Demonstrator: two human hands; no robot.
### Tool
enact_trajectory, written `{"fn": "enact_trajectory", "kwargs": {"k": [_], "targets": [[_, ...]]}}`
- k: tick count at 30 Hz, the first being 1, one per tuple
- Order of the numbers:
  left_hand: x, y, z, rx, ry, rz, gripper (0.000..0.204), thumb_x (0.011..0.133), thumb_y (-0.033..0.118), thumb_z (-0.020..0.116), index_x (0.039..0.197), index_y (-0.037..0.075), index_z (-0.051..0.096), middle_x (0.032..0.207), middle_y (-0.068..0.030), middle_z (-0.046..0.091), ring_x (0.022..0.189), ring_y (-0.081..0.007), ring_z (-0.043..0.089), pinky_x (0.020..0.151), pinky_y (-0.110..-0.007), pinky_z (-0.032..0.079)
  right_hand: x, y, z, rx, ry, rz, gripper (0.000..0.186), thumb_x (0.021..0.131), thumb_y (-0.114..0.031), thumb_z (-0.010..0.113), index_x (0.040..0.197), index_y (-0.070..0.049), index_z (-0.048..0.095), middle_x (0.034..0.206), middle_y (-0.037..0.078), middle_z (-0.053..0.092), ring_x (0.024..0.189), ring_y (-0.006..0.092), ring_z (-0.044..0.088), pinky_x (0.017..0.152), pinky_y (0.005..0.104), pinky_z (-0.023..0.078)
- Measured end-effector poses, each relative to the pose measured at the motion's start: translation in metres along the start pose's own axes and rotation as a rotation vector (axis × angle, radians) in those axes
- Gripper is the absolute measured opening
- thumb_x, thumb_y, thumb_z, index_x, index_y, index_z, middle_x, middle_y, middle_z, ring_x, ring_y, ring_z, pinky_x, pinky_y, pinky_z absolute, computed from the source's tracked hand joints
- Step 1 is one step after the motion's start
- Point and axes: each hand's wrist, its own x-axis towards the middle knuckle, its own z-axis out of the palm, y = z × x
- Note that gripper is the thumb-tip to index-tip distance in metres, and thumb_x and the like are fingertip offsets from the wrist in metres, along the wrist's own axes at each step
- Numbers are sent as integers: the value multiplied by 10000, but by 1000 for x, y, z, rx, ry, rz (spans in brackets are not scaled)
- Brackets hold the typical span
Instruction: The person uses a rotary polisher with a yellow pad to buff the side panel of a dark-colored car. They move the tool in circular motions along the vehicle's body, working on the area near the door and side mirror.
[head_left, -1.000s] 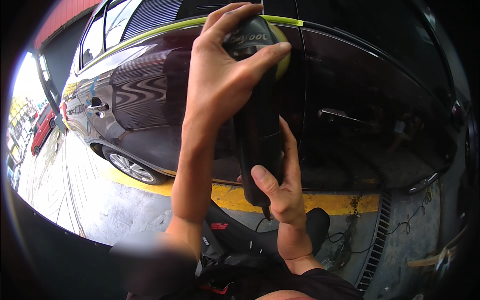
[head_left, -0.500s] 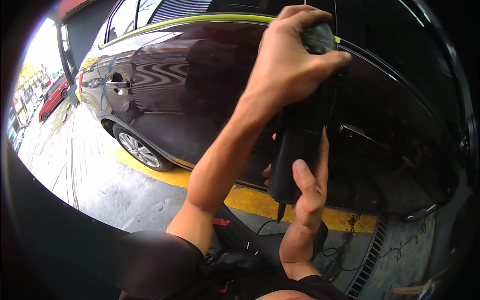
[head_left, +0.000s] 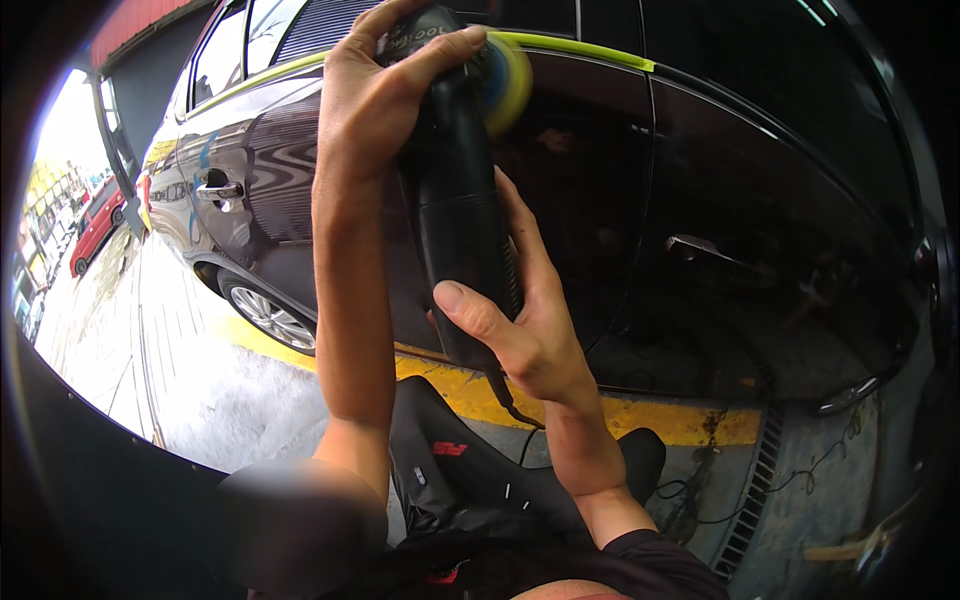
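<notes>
A black car polisher (head_left: pixel 455 225) is held in both my hands against the upper side of a dark car (head_left: pixel 575 200). My left hand (head_left: pixel 370 105) wraps over its head at the top, thumb pointing right. Lower down, my right hand (head_left: pixel 540 335) is closed around the body, thumb lying across the near side. A round yellow and blue pad (head_left: pixel 510 85) shows at the head's right, its edge blurred and its contact with the panel partly hidden. Just beneath the windows runs a strip of yellow-green masking tape (head_left: pixel 585 50), and the pad overlaps it in view.
A power cord (head_left: pixel 508 400) hangs from the polisher's lower end; more cable lies on the floor at right, by a drain grate (head_left: pixel 750 495). Door handles (head_left: pixel 220 191) stick out from the car. A yellow floor stripe (head_left: pixel 655 415) passes beneath it. Further off stands a red car (head_left: pixel 98 225).
Both hands have carried the polisher left along the car, from near the door gap onto the panel left of it. The pad, hidden before, now shows.
</notes>
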Motion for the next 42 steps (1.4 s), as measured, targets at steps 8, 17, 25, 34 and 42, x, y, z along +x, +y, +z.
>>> {"fn": "enact_trajectory", "kwargs": {"k": [8, 17, 25, 34, 42], "targets": [[15, -10, -40, 112, 85, 1, 647, 845, 287, 913, 1410, 48, 710, 1189, -167, 763, 972, -238, 795, 877, -344, 661, 24, 3, 15, 34, -55, 30, 946, 987, -212, 790, 1694, 16, 206, 1404, 176, 567, 1263, 214, 616, 1102, 342, 495], [18, -14, -29, 131, 68, 33, 644, 850, 259, 914, 1425, 60, 703, 1072, -147, 790, 847, -211, 798, 780, -330, 670, 9, -6, 9, 65, 2, 39, 890, 1003, -197, 774, 1682, -8, 231, 1360, 158, 586, 1230, 195, 622, 1086, 341, 495], [3, 11, 37, 102, -58, -27, 680, 862, 190, 914, 1441, -40, 642, 1174, -148, 749, 968, -183, 747, 839, -285, 613, -22, -20, -5, 77, 120, -62, 876, 1025, -142, 727, 1693, -24, 172, 1425, 161, 569, 1280, 190, 599, 1121, 334, 468], [6, 18, 82, 218, -214, 206, 692, 836, 269, 908, 1392, -72, 675, 1373, -214, 684, 1274, -311, 665, 1102, -401, 529, -38, -29, -18, 80, 218, -141, 864, 1040, -136, 699, 1695, -14, 149, 1432, 163, 567, 1247, 176, 599, 1110, 331, 472], [9, 20, 103, 196, -257, 200, 683, 838, 241, 910, 1385, -90, 671, 1368, -199, 678, 1256, -293, 665, 1084, -389, 535, -42, -31, -26, -12, 292, -164, 841, 1005, -180, 674, 1705, -99, 215, 1423, 146, 578, 1121, 200, 700, 918, 404, 670]]}}
